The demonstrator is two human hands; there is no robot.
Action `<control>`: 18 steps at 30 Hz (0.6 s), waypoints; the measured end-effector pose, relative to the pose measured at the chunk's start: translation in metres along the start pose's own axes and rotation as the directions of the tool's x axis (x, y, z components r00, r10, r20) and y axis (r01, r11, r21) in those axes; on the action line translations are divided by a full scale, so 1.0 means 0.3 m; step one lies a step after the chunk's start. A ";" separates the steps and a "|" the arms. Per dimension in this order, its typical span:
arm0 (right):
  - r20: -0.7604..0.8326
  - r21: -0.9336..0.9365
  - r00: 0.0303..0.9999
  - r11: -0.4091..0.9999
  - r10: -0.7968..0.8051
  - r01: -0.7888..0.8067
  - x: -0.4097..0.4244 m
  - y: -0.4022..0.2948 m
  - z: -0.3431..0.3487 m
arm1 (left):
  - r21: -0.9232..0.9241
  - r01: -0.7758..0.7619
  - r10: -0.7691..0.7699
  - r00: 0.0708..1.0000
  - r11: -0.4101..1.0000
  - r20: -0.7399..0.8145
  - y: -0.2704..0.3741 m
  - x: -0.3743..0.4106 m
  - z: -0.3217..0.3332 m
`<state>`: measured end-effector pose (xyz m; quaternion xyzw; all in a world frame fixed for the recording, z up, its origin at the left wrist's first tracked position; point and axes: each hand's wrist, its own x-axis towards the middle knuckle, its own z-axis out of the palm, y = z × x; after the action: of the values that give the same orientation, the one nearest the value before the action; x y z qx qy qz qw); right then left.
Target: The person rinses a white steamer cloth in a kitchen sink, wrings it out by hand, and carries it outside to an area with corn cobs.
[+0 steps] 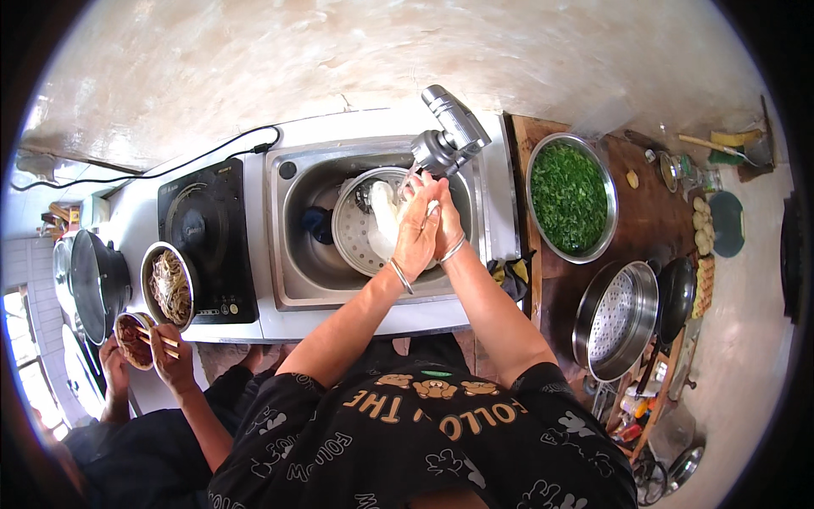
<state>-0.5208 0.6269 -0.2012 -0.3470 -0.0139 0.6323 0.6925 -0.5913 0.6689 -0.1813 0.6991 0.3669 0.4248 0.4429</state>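
My left hand [416,232] and my right hand [449,213] are pressed together under the metal tap [448,137], fingers towards its spout. Water seems to run over the fingertips. Whether anything lies between the palms is hidden. A bangle circles each wrist. Below the hands, a perforated metal steamer tray [356,238] rests in the stainless steel sink [296,254]. In the tray lies a smooth white thing [383,207], partly covered by my left hand; I cannot tell what it is.
Left of the sink are an induction cooktop [203,229] and a bowl of noodle-like strips [169,286]. Another person's hands [170,359] hold chopsticks and a small bowl [133,340]. Chopped greens [569,197] and a steamer pot [617,321] stand on the right.
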 end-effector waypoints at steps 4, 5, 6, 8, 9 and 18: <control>0.170 -0.201 0.983 0.979 0.068 -0.033 -0.102 0.076 0.191 | 0.143 0.079 -0.064 0.993 0.987 -0.103 -0.307 0.012 -0.036; 0.143 -0.231 0.988 0.973 0.062 -0.027 -0.100 0.069 0.189 | 0.210 0.133 -0.113 0.988 0.969 -0.101 -0.337 0.027 -0.036; 0.089 -0.196 0.990 0.976 0.113 -0.094 -0.081 0.050 0.153 | 0.347 0.041 -0.034 0.999 0.937 -0.026 -0.326 0.011 -0.003; -0.090 -0.053 0.984 0.985 0.156 -0.161 -0.040 -0.025 0.133 | 0.500 -0.163 0.141 0.987 0.851 0.081 -0.314 -0.013 0.064; 0.018 -0.088 0.995 0.992 0.097 -0.095 -0.041 -0.048 0.126 | 0.485 -0.191 0.180 0.981 0.854 0.070 -0.329 -0.007 0.063; 0.587 0.183 0.794 0.931 0.155 -0.317 0.062 -0.021 -0.046 | -0.179 0.127 -0.156 0.975 0.976 -0.158 -0.107 -0.086 0.110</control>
<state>-0.5054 0.6371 -0.2164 -0.0456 -0.0868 0.7840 0.6129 -0.5748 0.6467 -0.2264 0.5925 0.4154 0.4798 0.4962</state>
